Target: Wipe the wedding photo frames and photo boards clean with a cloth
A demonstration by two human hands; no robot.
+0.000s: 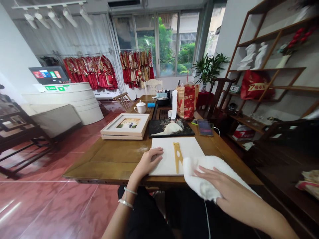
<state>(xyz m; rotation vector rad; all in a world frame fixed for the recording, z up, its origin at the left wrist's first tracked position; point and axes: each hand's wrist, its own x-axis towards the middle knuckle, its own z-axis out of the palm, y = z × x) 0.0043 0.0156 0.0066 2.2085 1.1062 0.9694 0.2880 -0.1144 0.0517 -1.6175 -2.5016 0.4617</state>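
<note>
Currently, left hand [151, 161]: is resting on the left edge of the white board [163, 167], fingers spread.
Right hand [214, 181]: is lying over the white cloth [216, 163], fingers extended; whether it is pinching, I cannot tell.
White cloth: is hiding the board's near right corner.
Yellow cutout [176, 159]: is lying mid-board.
Counter [99, 159]: is carrying a dark picture [171, 127] behind the board, stacked frames [111, 127] behind left, a phone [205, 128] behind right.

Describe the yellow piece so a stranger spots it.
On the wooden table, find the white panel at the near edge, under the left hand. The yellow piece lies on it, long and flat; its oval hole and colour set it apart from the white bundle beside it.
</note>
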